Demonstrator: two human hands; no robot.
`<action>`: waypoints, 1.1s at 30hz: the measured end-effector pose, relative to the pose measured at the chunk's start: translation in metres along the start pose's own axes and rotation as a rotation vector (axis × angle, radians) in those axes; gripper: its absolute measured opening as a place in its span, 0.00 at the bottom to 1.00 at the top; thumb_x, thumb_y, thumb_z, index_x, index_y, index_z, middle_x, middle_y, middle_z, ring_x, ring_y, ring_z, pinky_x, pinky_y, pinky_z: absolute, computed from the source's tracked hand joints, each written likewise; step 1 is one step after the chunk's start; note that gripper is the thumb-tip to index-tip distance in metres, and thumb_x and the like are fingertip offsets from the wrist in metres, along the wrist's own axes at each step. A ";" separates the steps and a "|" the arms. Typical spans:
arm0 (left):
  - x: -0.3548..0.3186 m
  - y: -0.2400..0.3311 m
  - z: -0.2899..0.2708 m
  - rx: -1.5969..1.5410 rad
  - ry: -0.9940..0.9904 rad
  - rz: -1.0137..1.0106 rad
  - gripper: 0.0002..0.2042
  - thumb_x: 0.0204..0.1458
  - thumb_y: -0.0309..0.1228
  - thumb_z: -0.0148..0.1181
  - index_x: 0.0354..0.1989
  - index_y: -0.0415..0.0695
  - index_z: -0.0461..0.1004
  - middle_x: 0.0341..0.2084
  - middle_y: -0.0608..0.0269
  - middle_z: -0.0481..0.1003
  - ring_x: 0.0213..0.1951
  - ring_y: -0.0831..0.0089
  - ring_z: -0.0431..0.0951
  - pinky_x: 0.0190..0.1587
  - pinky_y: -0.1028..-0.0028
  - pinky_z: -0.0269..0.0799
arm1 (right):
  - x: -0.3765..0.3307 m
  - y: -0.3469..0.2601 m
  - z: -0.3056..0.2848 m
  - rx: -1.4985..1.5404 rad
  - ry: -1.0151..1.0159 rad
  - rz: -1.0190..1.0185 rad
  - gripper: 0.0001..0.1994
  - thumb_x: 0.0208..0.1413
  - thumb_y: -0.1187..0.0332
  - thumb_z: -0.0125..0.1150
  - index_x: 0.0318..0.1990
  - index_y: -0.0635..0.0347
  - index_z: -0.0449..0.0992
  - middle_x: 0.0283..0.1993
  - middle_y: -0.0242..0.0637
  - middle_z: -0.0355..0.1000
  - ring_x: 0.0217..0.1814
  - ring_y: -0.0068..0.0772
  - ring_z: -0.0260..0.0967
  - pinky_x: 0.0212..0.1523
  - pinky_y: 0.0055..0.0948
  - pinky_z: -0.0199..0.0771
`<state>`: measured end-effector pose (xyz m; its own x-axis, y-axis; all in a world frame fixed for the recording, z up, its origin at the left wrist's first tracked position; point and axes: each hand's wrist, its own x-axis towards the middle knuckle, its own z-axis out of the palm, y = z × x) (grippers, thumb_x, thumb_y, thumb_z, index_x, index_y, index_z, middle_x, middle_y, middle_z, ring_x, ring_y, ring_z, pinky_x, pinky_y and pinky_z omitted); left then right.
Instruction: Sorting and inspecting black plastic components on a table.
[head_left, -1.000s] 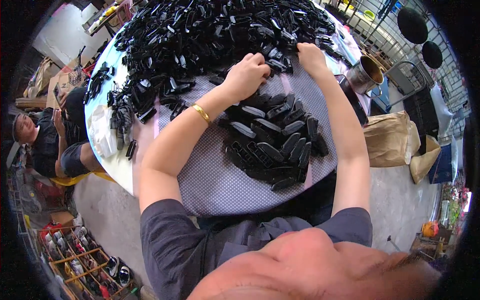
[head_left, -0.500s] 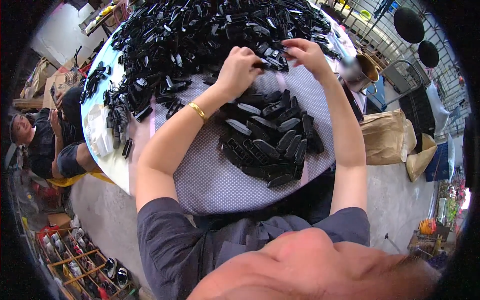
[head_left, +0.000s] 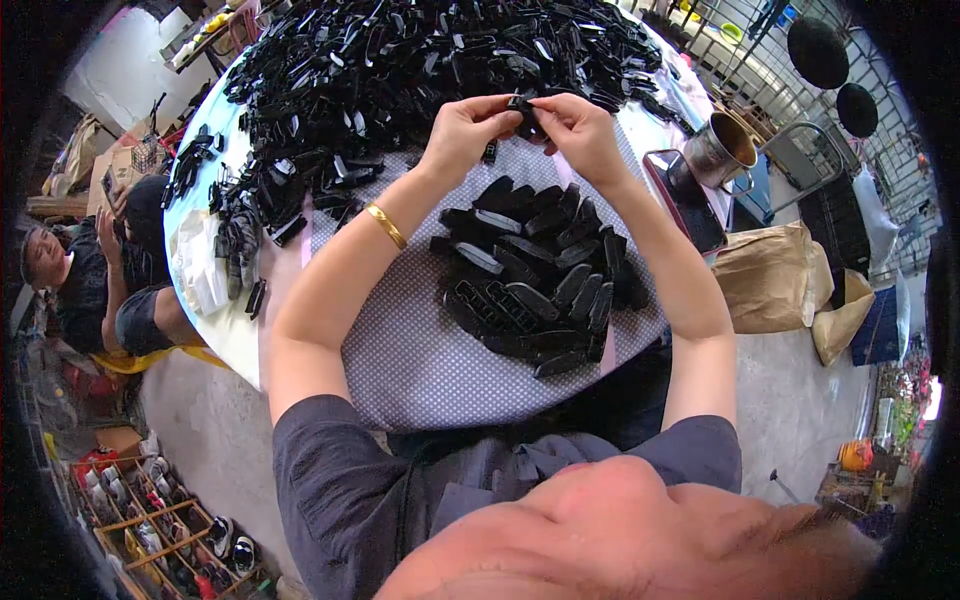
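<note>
Over the near edge of the big heap of small black plastic pieces (head_left: 400,60), my two hands meet fingertip to fingertip. Thumb and fingers of my left hand (head_left: 466,132) pinch one end of a small black plastic piece (head_left: 520,103). My right hand (head_left: 580,137) pinches its other end; the fingers partly hide it, so its exact kind is unclear. Closer to me, a smaller pile of black oblong plastic pieces (head_left: 530,290) lies on the patterned cloth (head_left: 430,370), some with grey, shiny faces.
Left on the round table are white bags (head_left: 200,265) and loose black pieces (head_left: 195,160). At the right edge stand a metal pot (head_left: 720,150) and a dark tray (head_left: 690,205). Brown paper bags (head_left: 770,275) are beyond. Another person (head_left: 110,270) sits at left, near a shoe rack (head_left: 150,520).
My hands were apart above the heap. They have come together, and both now grip one small black piece between them.
</note>
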<state>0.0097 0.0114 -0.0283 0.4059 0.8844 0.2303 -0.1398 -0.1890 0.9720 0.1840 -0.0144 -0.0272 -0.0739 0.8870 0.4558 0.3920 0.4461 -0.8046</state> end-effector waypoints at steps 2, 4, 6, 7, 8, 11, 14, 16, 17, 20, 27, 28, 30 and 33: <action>-0.003 0.000 0.005 -0.040 0.021 0.014 0.16 0.50 0.27 0.57 0.47 0.36 0.70 0.35 0.62 0.75 0.33 0.81 0.73 0.38 0.82 0.69 | -0.001 -0.003 0.003 -0.175 0.078 -0.236 0.07 0.52 0.73 0.55 0.37 0.65 0.74 0.32 0.33 0.73 0.27 0.20 0.70 0.28 0.19 0.71; -0.005 0.001 0.010 -0.093 0.045 0.054 0.14 0.52 0.28 0.55 0.46 0.36 0.70 0.36 0.61 0.75 0.34 0.80 0.73 0.39 0.81 0.70 | -0.001 -0.006 0.008 -0.352 0.149 -0.500 0.06 0.50 0.73 0.58 0.34 0.67 0.72 0.34 0.36 0.71 0.28 0.22 0.71 0.27 0.19 0.71; -0.003 0.002 0.006 -0.212 0.031 0.034 0.13 0.51 0.27 0.55 0.45 0.36 0.71 0.35 0.61 0.75 0.34 0.79 0.73 0.39 0.81 0.69 | -0.005 -0.014 0.011 -0.184 0.092 -0.243 0.07 0.50 0.72 0.59 0.34 0.68 0.72 0.34 0.36 0.71 0.28 0.23 0.71 0.28 0.20 0.72; -0.002 0.004 0.005 -0.334 0.015 0.016 0.12 0.51 0.27 0.55 0.43 0.36 0.73 0.34 0.61 0.75 0.33 0.79 0.74 0.39 0.82 0.69 | -0.007 -0.018 0.011 -0.018 0.036 0.014 0.08 0.49 0.71 0.59 0.34 0.68 0.72 0.34 0.37 0.71 0.29 0.24 0.72 0.29 0.21 0.72; -0.002 0.009 0.005 -0.347 0.006 -0.005 0.11 0.52 0.27 0.54 0.42 0.36 0.73 0.34 0.61 0.75 0.34 0.79 0.73 0.40 0.81 0.69 | -0.002 -0.009 0.008 0.002 -0.039 0.060 0.11 0.49 0.70 0.61 0.37 0.68 0.72 0.32 0.35 0.72 0.29 0.24 0.72 0.30 0.21 0.72; -0.001 0.009 0.000 -0.266 -0.080 0.084 0.11 0.52 0.27 0.54 0.42 0.37 0.74 0.35 0.61 0.75 0.35 0.78 0.73 0.41 0.80 0.68 | -0.003 -0.022 -0.001 0.237 -0.290 0.290 0.12 0.49 0.69 0.61 0.38 0.67 0.73 0.30 0.34 0.73 0.29 0.21 0.71 0.30 0.20 0.72; -0.001 0.015 -0.002 -0.212 -0.091 0.075 0.11 0.51 0.27 0.55 0.42 0.37 0.74 0.35 0.62 0.75 0.36 0.77 0.73 0.43 0.79 0.68 | -0.010 -0.013 0.007 0.200 -0.213 0.153 0.13 0.49 0.66 0.61 0.39 0.66 0.74 0.28 0.34 0.73 0.26 0.21 0.71 0.27 0.19 0.70; -0.002 0.016 -0.004 -0.181 -0.103 0.071 0.11 0.51 0.27 0.55 0.43 0.37 0.73 0.35 0.62 0.75 0.36 0.77 0.73 0.43 0.78 0.68 | -0.011 -0.010 0.009 0.226 -0.157 0.065 0.15 0.48 0.64 0.61 0.39 0.66 0.74 0.26 0.34 0.74 0.24 0.21 0.71 0.25 0.19 0.69; -0.002 0.014 -0.006 -0.177 -0.106 0.085 0.11 0.51 0.27 0.55 0.42 0.37 0.73 0.35 0.61 0.76 0.37 0.77 0.73 0.43 0.79 0.68 | -0.009 -0.009 0.010 0.130 -0.187 0.078 0.14 0.47 0.66 0.62 0.39 0.66 0.74 0.28 0.34 0.74 0.26 0.22 0.71 0.28 0.20 0.70; -0.004 0.018 -0.002 0.004 -0.121 0.105 0.11 0.51 0.26 0.54 0.43 0.38 0.74 0.34 0.60 0.76 0.37 0.77 0.73 0.42 0.79 0.69 | 0.001 -0.011 -0.012 -0.140 -0.328 -0.072 0.14 0.45 0.69 0.63 0.39 0.65 0.74 0.31 0.35 0.74 0.31 0.25 0.71 0.33 0.22 0.71; -0.026 0.037 0.029 0.545 -0.697 0.150 0.14 0.44 0.34 0.62 0.40 0.45 0.75 0.30 0.57 0.77 0.31 0.74 0.75 0.37 0.76 0.69 | 0.021 0.073 -0.067 -0.918 0.054 -0.203 0.12 0.43 0.73 0.53 0.38 0.59 0.74 0.39 0.40 0.72 0.42 0.42 0.68 0.43 0.34 0.69; -0.025 0.031 0.028 0.507 -0.645 0.173 0.13 0.45 0.35 0.61 0.39 0.44 0.76 0.28 0.56 0.76 0.29 0.74 0.74 0.36 0.75 0.69 | 0.022 0.074 -0.064 -1.092 -0.010 -0.075 0.11 0.45 0.72 0.53 0.38 0.59 0.74 0.40 0.38 0.71 0.43 0.42 0.66 0.46 0.35 0.68; -0.020 0.026 0.023 0.585 -0.395 0.189 0.12 0.47 0.37 0.59 0.34 0.42 0.77 0.25 0.56 0.76 0.27 0.72 0.74 0.33 0.73 0.68 | 0.023 0.074 -0.061 -1.127 -0.023 -0.048 0.10 0.45 0.70 0.55 0.37 0.57 0.74 0.39 0.38 0.70 0.44 0.41 0.66 0.45 0.35 0.68; -0.009 0.021 0.000 1.051 0.051 0.330 0.17 0.45 0.42 0.59 0.22 0.38 0.75 0.21 0.56 0.72 0.28 0.61 0.72 0.31 0.66 0.67 | 0.022 0.061 -0.053 -1.163 -0.049 -0.005 0.10 0.44 0.66 0.57 0.36 0.55 0.75 0.38 0.36 0.68 0.45 0.38 0.64 0.44 0.35 0.69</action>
<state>0.0032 0.0000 -0.0100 0.4491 0.7355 0.5073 0.6129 -0.6668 0.4240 0.2549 0.0259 -0.0464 -0.1038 0.9005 0.4222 0.9946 0.0941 0.0436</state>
